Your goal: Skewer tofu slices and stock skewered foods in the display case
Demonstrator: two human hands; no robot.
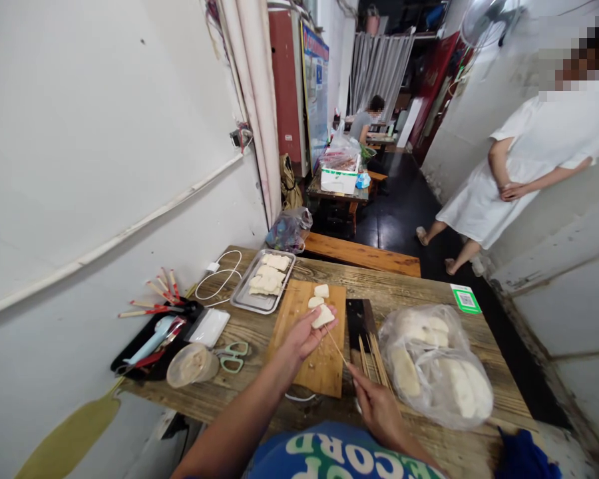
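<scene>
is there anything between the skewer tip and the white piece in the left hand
Nothing visible. The right hand aims the skewer straight at the white piece pinched in the left hand, over the cutting board; the tip seems to reach it already.

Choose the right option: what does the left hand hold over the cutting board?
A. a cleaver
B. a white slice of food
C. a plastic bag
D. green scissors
B: the left hand grips a white slice above the board, while the right hand points a skewer at it; the scissors, cleaver and bag lie on the table.
</scene>
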